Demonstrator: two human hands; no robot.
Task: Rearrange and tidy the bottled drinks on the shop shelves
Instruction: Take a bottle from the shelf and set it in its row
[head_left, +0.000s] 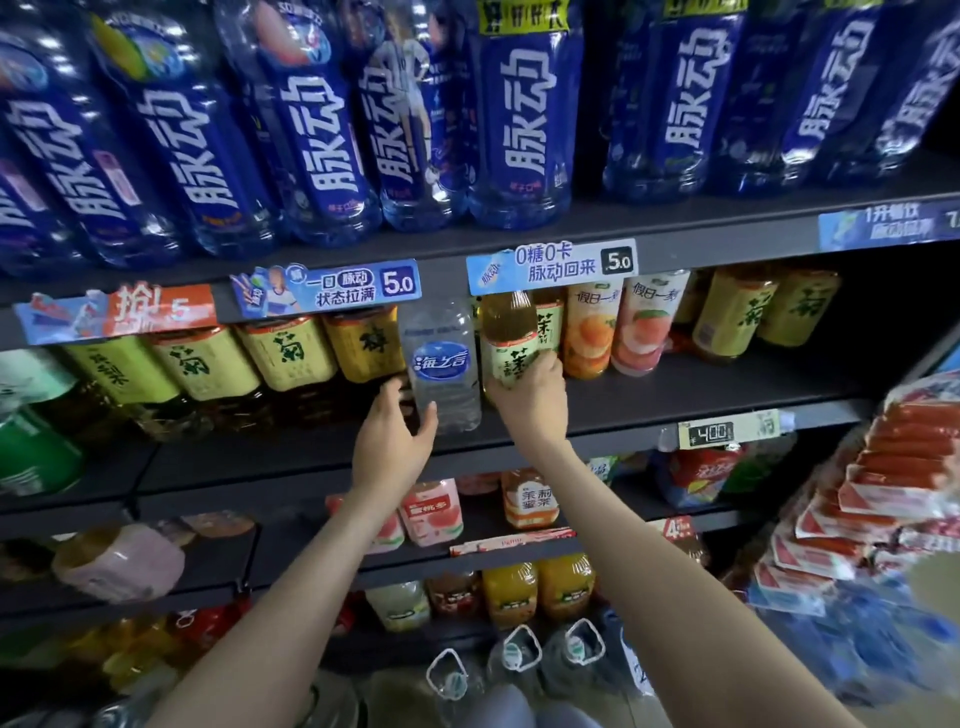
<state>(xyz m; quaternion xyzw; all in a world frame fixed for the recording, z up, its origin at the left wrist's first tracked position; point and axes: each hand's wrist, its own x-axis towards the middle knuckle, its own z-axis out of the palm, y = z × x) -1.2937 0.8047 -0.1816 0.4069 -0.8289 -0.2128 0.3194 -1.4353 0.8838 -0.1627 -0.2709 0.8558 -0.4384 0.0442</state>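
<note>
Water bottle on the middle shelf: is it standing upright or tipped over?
Upright: the water bottle stands base down on the shelf, with its neck pointing up.

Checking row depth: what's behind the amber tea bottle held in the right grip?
Behind the amber tea bottle, held by the right grip, stands a second tea bottle with a similar label, only one side showing. Anything deeper on the shelf is covered.
</note>
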